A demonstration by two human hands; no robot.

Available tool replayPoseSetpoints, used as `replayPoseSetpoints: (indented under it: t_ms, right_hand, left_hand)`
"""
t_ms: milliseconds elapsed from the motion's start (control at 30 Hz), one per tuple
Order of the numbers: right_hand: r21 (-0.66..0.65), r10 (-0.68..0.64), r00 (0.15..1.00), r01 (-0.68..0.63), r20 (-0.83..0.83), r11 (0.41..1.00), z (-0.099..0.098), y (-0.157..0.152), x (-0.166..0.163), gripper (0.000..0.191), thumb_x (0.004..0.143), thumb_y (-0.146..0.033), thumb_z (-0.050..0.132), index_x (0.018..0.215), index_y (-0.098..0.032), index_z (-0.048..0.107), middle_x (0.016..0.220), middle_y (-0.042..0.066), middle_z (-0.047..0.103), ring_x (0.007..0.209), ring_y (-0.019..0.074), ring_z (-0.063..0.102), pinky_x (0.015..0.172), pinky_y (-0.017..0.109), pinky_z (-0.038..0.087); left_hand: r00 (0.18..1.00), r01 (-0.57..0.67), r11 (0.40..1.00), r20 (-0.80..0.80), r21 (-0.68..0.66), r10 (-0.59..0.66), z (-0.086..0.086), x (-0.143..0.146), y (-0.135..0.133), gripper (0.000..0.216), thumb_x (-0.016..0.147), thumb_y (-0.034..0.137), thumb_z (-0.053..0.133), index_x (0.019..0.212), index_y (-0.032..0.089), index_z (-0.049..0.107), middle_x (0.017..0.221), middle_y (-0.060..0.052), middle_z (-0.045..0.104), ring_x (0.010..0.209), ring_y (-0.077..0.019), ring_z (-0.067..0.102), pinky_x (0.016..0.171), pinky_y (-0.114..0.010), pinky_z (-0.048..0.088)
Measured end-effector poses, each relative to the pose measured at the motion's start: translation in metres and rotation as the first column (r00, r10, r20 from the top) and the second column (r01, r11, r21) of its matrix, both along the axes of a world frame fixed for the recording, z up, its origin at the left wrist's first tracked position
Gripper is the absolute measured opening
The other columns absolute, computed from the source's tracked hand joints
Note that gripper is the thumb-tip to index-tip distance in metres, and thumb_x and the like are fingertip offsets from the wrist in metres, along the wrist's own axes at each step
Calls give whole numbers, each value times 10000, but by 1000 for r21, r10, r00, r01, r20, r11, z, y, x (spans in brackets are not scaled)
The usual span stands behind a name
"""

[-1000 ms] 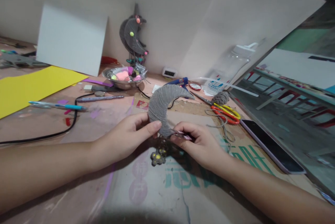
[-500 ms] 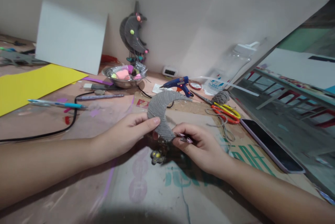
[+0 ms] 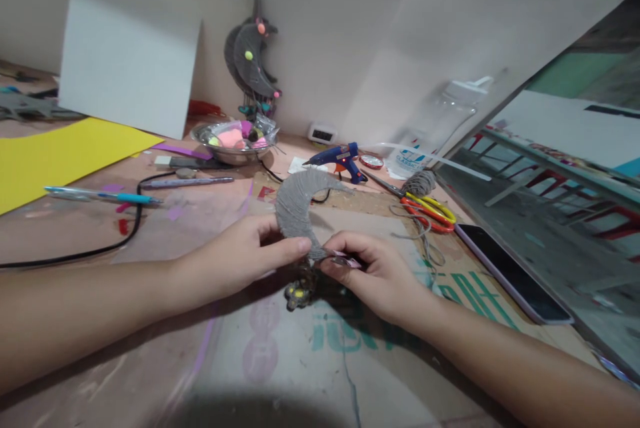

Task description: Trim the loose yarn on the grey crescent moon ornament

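A crescent moon wrapped in grey yarn [image 3: 294, 205] is held upright over the cardboard, its tips pointing right. My left hand [image 3: 250, 251] is closed on its lower outer curve, thumb across the front. At the lower tip, my right hand [image 3: 367, 271] is closed in a pinch. Small pinkish, shiny pieces [image 3: 345, 259] show at its fingertips; I cannot make out what they are. Just below the hands is a dark flower-shaped charm [image 3: 297, 295] with yellow spots. How it is joined to the moon is hidden.
Behind the moon lie a blue glue gun [image 3: 335, 159], scissors [image 3: 427, 211] and a ball of grey yarn [image 3: 420, 183]. A phone [image 3: 513, 271] is at right, pens [image 3: 103, 196] at left. Farther back are a metal bowl [image 3: 235, 156] and a decorated moon hanging [image 3: 251, 58].
The whole view has shifted slightly. My left thumb reaches a little farther over the lower part of the moon, closer to my right fingers. Both hands keep their hold.
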State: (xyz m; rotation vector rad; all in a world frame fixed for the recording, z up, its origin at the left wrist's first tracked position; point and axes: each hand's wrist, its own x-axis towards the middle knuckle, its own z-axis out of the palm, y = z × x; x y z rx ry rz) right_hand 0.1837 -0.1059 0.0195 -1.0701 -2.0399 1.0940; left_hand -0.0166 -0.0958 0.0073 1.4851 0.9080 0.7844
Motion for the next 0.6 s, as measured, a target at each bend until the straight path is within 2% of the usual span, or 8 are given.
replayPoseSetpoints:
  t_ms: [67,133,200,267,333,467,533,600]
  right_hand:
    - [59,-9,999,7,32,998,2,1,3,130,837,-265,525,776,-167,583,588,-43,504,494,62,424,458,174,357]
    - [161,-34,997,22,73,987,6,5,8,156,839,-304,532,884,-175,607,689,-11,587,572,87,510,515,194,407]
    - [295,-47,993,12,110,955,10,10,13,267,824,-362,562,1020,-185,595,855,30,641,712,129,576,603,230,448]
    - [418,-59,986,-12,158,908,12,15,18,294,849,-341,539,1098,-188,568,968,52,642,790,143,588,659,249,453]
    - [538,-75,972,-58,222,841,11,18,22,259,868,-262,507,1108,-185,567,949,48,641,781,140,579,665,254,435]
    - [684,-85,939,-179,333,707,5,18,26,239,853,-146,437,1023,-161,605,718,25,568,660,145,510,602,272,371]
    - [699,-93,935,-188,343,690,4,16,26,247,859,-192,432,1035,-148,600,721,34,532,671,160,490,602,288,359]
    - [690,-98,938,-170,332,704,4,14,25,302,887,-300,426,1093,-140,578,759,43,519,699,170,487,625,301,362]
  left_hand:
    - [1000,-2,999,7,-35,3,0,0,0,237,801,368,591,734,147,641,693,-2,602,627,-122,519,562,-222,407]
    - [995,-6,994,95,-111,16,0,1,0,223,805,352,585,730,145,619,679,2,593,607,-116,520,549,-219,416]
    - [980,-15,981,192,-195,54,2,3,-2,204,812,316,566,700,147,582,637,14,569,580,-108,520,541,-215,429]
    - [964,-39,968,244,-248,101,3,5,-3,199,817,282,540,670,147,545,598,25,539,555,-102,514,526,-209,431]
    - [960,-71,965,246,-252,135,3,6,-3,204,813,265,532,647,147,513,579,30,514,540,-94,499,514,-201,419]
    - [970,-104,971,196,-213,146,1,5,-1,225,825,284,519,651,142,514,601,17,537,560,-94,500,533,-202,415]
    - [972,-101,974,188,-202,140,0,5,-1,234,828,287,514,644,143,508,596,19,533,556,-93,496,531,-201,417]
    - [972,-98,976,193,-195,136,1,4,-1,227,825,285,519,645,148,498,588,29,517,546,-90,489,518,-195,416]
